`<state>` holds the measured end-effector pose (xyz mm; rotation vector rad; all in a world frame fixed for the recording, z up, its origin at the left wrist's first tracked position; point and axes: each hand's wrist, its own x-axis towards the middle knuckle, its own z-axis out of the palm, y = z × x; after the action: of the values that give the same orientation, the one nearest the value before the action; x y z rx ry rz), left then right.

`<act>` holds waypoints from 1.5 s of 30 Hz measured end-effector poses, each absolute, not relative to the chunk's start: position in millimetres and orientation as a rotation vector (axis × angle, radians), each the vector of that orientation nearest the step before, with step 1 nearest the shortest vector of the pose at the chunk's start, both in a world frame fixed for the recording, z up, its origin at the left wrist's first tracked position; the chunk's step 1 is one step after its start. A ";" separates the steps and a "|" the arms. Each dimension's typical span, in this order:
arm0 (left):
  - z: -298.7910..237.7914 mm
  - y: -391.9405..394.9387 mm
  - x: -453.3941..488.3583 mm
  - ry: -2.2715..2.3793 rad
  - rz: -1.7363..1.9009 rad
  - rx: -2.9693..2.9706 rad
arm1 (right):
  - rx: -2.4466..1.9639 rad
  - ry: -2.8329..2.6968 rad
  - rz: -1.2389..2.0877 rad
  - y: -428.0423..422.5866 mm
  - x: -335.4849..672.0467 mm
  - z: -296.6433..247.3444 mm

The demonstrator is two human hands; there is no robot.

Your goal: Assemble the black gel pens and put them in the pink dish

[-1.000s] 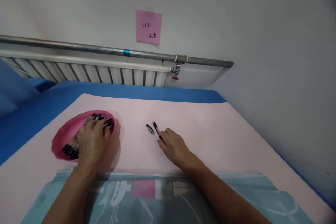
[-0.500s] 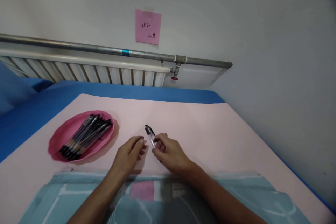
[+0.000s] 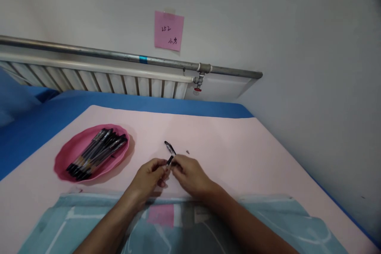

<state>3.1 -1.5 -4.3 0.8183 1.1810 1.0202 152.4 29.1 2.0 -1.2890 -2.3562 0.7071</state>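
Observation:
My left hand (image 3: 151, 174) and my right hand (image 3: 189, 172) meet low over the pink table top, fingertips pinched together. Between them is a short black pen part (image 3: 169, 160), mostly covered by the fingers; both hands appear closed on it. Just beyond my fingers lies a clear pen with a black cap (image 3: 169, 147), its near end hidden behind my right hand. A tiny pen tip (image 3: 187, 151) rests on the table a little past my right knuckles.
To the left, a pink oval basket (image 3: 62, 152) holds several black-capped pens (image 3: 95, 152). A light blue patterned cloth (image 3: 89, 222) covers the near edge. Behind the table (image 3: 226, 143) are a radiator (image 3: 116, 83), a metal pipe (image 3: 113, 55) and a wall with a pink note (image 3: 169, 30).
My right hand has moved slightly left, off the clear pen, to meet my left hand. A black pen part now shows between them, and the small tip on the table is uncovered.

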 end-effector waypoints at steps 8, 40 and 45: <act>-9.8 2.5 -2.3 1.352 0.953 0.927 | -1.722 -2.559 0.359 42.8 157.3 10.8; 3.0 -4.3 -10.1 1.143 0.857 1.006 | -0.853 -0.947 1.529 34.5 155.6 16.5; 5.1 -4.2 -9.9 1.120 0.843 1.049 | -0.878 -0.845 1.650 34.8 155.7 15.6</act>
<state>-9.9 -4.2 5.1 1.0487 1.1204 0.8429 155.7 34.8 15.6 -0.8777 -0.8453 1.6502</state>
